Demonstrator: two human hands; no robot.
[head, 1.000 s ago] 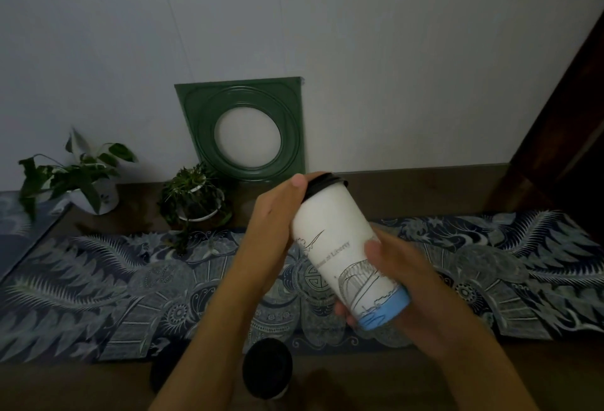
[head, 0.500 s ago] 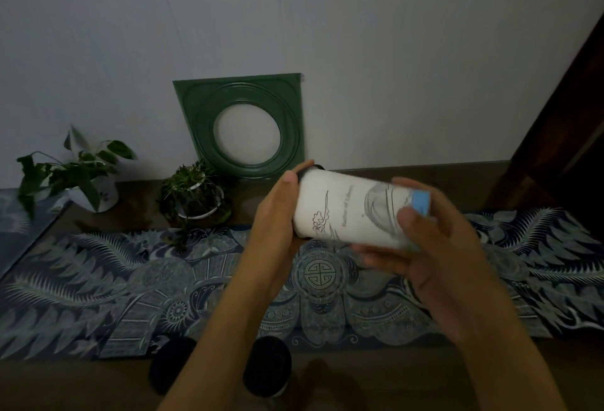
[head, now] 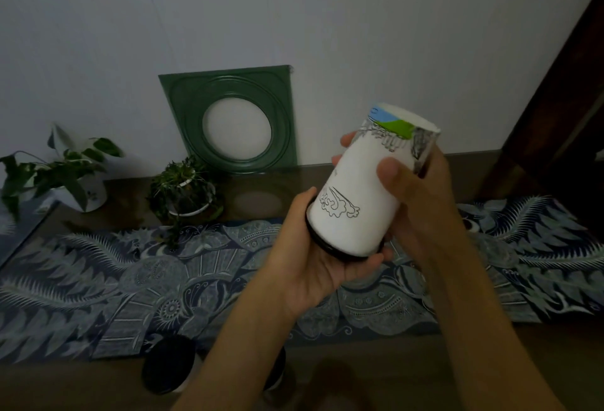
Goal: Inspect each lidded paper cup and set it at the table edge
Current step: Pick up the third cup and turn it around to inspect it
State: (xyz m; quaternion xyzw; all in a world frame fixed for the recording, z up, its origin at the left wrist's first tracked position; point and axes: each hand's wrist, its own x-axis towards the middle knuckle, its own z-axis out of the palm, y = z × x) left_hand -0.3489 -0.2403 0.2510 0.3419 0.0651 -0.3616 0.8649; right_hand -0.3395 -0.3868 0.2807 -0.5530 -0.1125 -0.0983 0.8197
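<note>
Both hands are on the paper cup (head: 359,194), and it's upside down in mid-air above the bench (head: 376,374), tilted, base pointing up and to the right. The left hand (head: 313,260) cups the black lid (head: 330,247) from below, fingers curled under its rim. The right hand (head: 421,188) wraps the upper wall, thumb pressed flat on the white side near the blue and green band. Below them, a patterned blue runner (head: 114,280) lies along the bench. At the near edge stand two more black-lidded cups (head: 168,365), one partly hidden behind the left forearm, though it's dim down there. Further back, two potted plants (head: 183,188) and a green square frame (head: 235,119) leaning on the wall.
</note>
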